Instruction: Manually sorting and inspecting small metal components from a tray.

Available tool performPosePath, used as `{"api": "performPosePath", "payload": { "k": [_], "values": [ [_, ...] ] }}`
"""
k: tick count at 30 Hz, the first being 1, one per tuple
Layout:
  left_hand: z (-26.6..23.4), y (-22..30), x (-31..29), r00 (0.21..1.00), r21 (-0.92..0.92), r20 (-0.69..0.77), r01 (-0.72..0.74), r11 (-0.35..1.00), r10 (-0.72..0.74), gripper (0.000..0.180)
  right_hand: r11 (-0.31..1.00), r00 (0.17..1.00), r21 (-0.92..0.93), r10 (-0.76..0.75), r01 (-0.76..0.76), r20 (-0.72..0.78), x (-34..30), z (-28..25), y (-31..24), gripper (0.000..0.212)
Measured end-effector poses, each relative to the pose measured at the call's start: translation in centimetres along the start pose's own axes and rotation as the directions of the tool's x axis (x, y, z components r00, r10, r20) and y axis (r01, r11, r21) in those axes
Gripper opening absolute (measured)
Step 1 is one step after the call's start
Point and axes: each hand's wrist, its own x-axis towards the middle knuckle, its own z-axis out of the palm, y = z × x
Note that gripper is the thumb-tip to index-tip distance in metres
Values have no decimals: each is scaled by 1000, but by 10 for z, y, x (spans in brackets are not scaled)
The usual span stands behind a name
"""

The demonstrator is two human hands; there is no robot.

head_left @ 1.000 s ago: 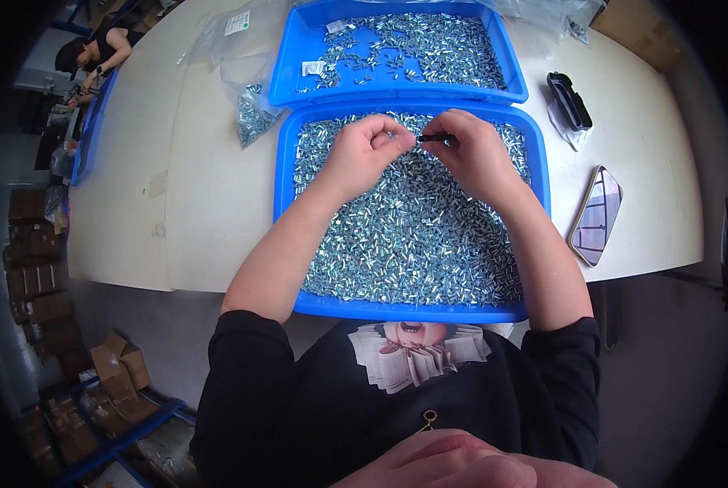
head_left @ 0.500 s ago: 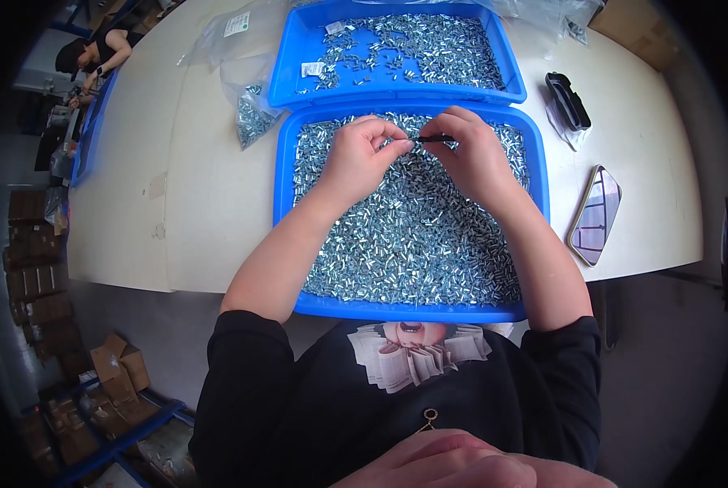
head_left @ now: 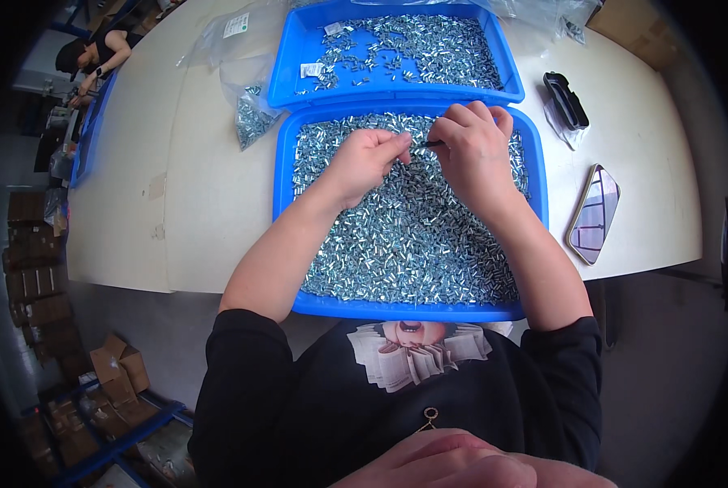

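Observation:
Above the near blue tray (head_left: pixel 412 311), which is filled with small shiny metal cylinders (head_left: pixel 412 244), both my hands work close together. My left hand (head_left: pixel 362 167) is closed in a pinch of thumb and fingers; whatever lies between the tips is too small to make out. A short gap away, my right hand (head_left: pixel 476 154) grips a thin black stick-like tool (head_left: pixel 434 144). The tool's tip points toward my left fingertips, and most of its length is hidden by the right hand.
Behind stands a second blue tray (head_left: pixel 396 96) with more cylinders and small paper labels. A clear bag of cylinders (head_left: pixel 255 118) lies left. Right are a black open case (head_left: pixel 567 102) and a phone (head_left: pixel 595 213) on the pale table (head_left: pixel 217 203). A person (head_left: pixel 104 57) works far left.
My right hand has turned, its back now facing up more, and the black tool has drawn slightly away from my left hand. My left fingers have shifted a little while staying pinched.

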Motion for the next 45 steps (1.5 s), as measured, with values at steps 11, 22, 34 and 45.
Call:
{"api": "performPosePath", "payload": {
  "k": [11, 22, 34, 45],
  "values": [
    [-6, 6, 0, 997, -241, -65, -67, 968, 52, 18, 457, 929, 843, 350, -284, 124, 4, 5, 8, 17],
    [-5, 7, -2, 988, -246, -132, -111, 963, 80, 12, 419, 927, 845, 313, -331, 208, 2, 9, 13, 18],
    [-3, 1, 0, 923, 237, -189, -288, 928, 335, 12, 449, 855, 734, 361, -510, 373, 1, 15, 22, 24],
    [-1, 6, -5, 904, 394, -188, -288, 873, 384, 12, 419, 760, 635, 392, -649, 518, 8, 1, 13, 25]
  ]
}}
